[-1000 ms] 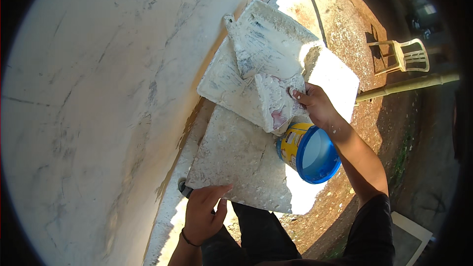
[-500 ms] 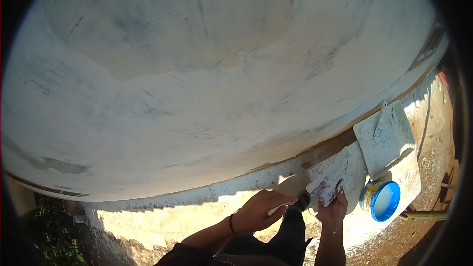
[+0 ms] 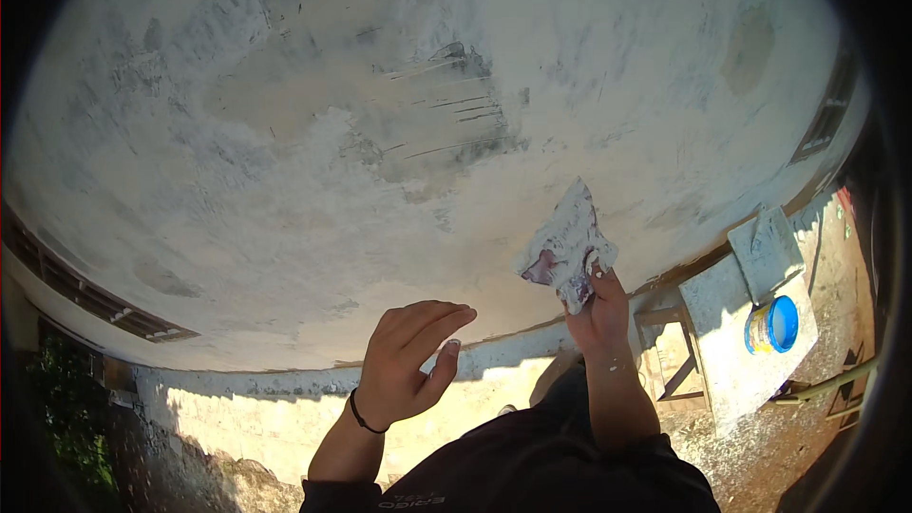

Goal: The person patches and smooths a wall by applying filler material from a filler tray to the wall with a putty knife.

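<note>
In the head view, my right hand [image 3: 596, 304] is closed on a roughly triangular, flattish piece [image 3: 562, 237] coated in white paste with purplish patches; what it is underneath I cannot make out. It is held up before a large white-grey wall [image 3: 313, 171], patchy and streaked with dark marks. My left hand [image 3: 410, 361], with a dark band at the wrist, is raised to the left of the piece, fingers extended and slightly bent, holding nothing. Below both hands is my dark shirt.
At the right, a pale board [image 3: 712, 342] bears a paste-crusted tray [image 3: 765, 247] and a blue-rimmed bucket [image 3: 770, 325], beside a bamboo pole [image 3: 826, 385] and wooden frame [image 3: 658, 385]. Barred openings [image 3: 95, 294] mark the wall. Plants [image 3: 62, 399] grow at lower left.
My view has turned from the board toward the wall. My right hand has lifted the coated piece away from the trays, and my left hand has left the board's edge and risen too.
</note>
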Demonstrator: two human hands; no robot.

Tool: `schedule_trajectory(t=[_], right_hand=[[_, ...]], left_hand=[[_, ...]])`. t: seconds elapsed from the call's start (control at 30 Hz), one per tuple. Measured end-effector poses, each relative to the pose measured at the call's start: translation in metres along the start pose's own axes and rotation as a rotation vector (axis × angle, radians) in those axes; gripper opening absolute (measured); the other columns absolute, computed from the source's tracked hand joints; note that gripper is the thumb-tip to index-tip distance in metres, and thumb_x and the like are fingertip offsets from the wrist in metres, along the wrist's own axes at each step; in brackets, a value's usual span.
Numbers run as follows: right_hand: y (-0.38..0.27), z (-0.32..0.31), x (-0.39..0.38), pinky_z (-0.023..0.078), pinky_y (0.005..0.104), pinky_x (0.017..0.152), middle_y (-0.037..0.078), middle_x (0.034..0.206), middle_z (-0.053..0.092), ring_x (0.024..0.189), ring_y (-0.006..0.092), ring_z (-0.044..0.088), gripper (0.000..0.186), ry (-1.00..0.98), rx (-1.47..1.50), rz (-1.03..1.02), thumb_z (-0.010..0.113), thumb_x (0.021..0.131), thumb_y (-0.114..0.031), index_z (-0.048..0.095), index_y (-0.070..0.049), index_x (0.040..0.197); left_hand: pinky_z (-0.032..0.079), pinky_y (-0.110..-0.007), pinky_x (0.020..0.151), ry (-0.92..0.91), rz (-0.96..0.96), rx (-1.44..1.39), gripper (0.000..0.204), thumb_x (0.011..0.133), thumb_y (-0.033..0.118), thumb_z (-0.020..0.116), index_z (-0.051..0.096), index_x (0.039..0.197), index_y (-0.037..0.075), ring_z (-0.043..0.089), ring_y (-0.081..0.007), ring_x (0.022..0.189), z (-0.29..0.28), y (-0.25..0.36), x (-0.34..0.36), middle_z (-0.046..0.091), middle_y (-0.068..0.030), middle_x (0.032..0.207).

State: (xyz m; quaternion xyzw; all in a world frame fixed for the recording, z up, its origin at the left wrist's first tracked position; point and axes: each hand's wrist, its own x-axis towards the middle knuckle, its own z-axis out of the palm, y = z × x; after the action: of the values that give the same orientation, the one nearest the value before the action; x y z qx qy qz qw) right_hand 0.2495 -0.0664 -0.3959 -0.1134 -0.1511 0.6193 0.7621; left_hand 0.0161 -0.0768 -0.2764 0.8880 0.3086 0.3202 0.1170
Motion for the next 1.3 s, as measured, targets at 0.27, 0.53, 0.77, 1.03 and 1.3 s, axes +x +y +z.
schedule_trajectory(t=[0.27, 0.53, 0.77, 1.03, 1.3], right_hand=[[0.036, 0.078, 0.017, 0.046, 0.0293, 0.089, 0.012, 0.114, 0.061, 0.1, 0.0164, 0.059, 0.029, 0.146, -0.29, -0.531, 0.054, 0.091, 0.001, 0.051, 0.006, 0.12], [0.07, 0.12, 0.052, 0.046, 0.0241, 0.076, 0.007, 0.095, 0.066, 0.084, 0.0111, 0.059, 0.02, 0.423, -0.688, -1.053, 0.061, 0.087, -0.002, 0.062, 0.006, 0.105], [0.109, 0.143, 0.064, 0.051, 0.0292, 0.065, 0.016, 0.091, 0.067, 0.081, 0.0211, 0.066, 0.022, 0.57, -1.287, -1.469, 0.06, 0.086, 0.0, 0.061, 0.009, 0.106], [0.184, 0.196, 0.092, 0.051, 0.0342, 0.069, 0.013, 0.088, 0.064, 0.077, 0.0276, 0.06, 0.041, 0.586, -1.694, -1.554, 0.064, 0.069, 0.004, 0.063, 0.002, 0.11], [0.242, 0.222, 0.08, 0.05, 0.0348, 0.067, 0.013, 0.088, 0.064, 0.076, 0.0271, 0.06, 0.045, 0.48, -1.667, -1.512, 0.064, 0.068, 0.002, 0.061, 0.003, 0.113]], left_hand=[[0.045, -0.036, 0.082, 0.015, 0.29, 0.103, 0.037, 0.072, -0.002, 0.056, 0.065, 0.108, 0.002, 0.062, -0.0282, 0.098, -0.069, -0.045, 0.023, 0.066, -0.0119, 0.106], [0.045, -0.036, 0.081, -0.05, 0.353, 0.073, 0.038, 0.07, 0.0, 0.057, 0.065, 0.107, 0.004, 0.062, -0.028, 0.097, -0.091, -0.088, 0.024, 0.066, -0.0115, 0.104], [0.044, -0.035, 0.079, -0.046, 0.294, 0.06, 0.038, 0.071, 0.003, 0.061, 0.065, 0.108, 0.007, 0.063, -0.0252, 0.098, -0.118, -0.131, 0.004, 0.066, -0.0077, 0.105], [0.045, -0.037, 0.084, -0.117, 0.444, -0.096, 0.038, 0.069, -0.001, 0.055, 0.065, 0.106, 0.002, 0.061, -0.0296, 0.096, -0.156, -0.15, -0.012, 0.066, -0.0136, 0.105], [0.043, -0.036, 0.075, -0.032, 0.594, -0.17, 0.038, 0.07, 0.001, 0.058, 0.064, 0.108, 0.004, 0.064, -0.0275, 0.094, -0.198, -0.166, -0.031, 0.066, -0.0107, 0.102]])
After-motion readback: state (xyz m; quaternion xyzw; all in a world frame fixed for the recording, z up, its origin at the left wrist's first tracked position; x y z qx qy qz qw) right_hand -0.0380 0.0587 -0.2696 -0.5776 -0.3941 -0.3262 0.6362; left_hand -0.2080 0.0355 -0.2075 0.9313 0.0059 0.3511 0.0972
